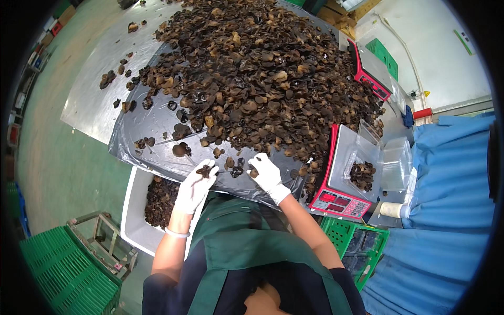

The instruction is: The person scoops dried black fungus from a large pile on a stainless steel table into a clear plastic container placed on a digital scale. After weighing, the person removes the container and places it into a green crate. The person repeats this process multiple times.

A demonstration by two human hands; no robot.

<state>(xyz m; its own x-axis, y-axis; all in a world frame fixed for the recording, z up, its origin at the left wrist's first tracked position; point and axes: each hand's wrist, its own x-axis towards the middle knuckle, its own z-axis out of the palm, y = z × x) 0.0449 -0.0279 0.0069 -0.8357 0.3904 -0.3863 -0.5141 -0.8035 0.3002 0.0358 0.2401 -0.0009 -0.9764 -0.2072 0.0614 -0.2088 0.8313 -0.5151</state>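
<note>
My left hand (197, 184), in a white glove, holds a small dark wood ear mushroom (204, 171) between thumb and fingers at the table's near edge. To its right, my gloved right hand (266, 174) pinches a brownish wood ear piece (254, 173), partly hidden by the fingers. Between the two hands, a few loose wood ear pieces (237, 171) lie on the grey plastic sheet (157, 130). Beyond them spreads a large heap of brown wood ears (256, 78). Below my left hand, a white foam box (134, 212) contains more wood ears (159, 202).
On the right, a red-framed digital scale (342, 157) bears a clear tray of wood ears (362, 176). Stacked clear containers (395, 163) stand beside it. A second scale (368, 71) is farther back. Green crates (71, 271) sit lower left, another crate (334, 232) lower right.
</note>
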